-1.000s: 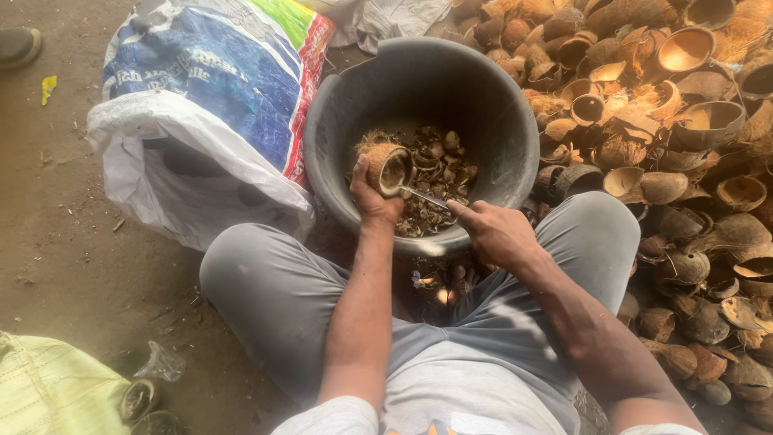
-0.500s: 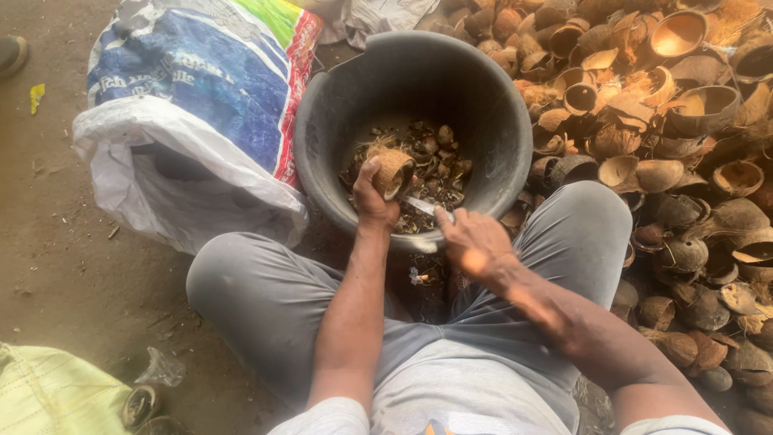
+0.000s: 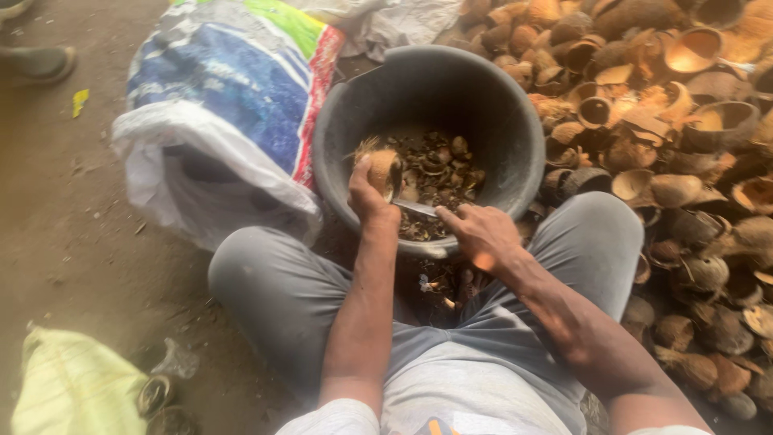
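Observation:
I sit on the ground with a black round tub between my knees; brown shell and kernel pieces lie in its bottom. My left hand grips a half coconut shell over the tub's near side, its fibrous back turned toward me. My right hand holds a metal blade whose tip goes into the shell's open side. Both hands hover just inside the tub's near rim.
A big heap of empty coconut shells fills the right side. A white and blue woven sack lies left of the tub. A yellow-green bag sits at bottom left. Someone's shoe is at top left.
The shell has turned in my left hand so its husky back now faces me. The blade stays inside it and my right hand has shifted slightly.

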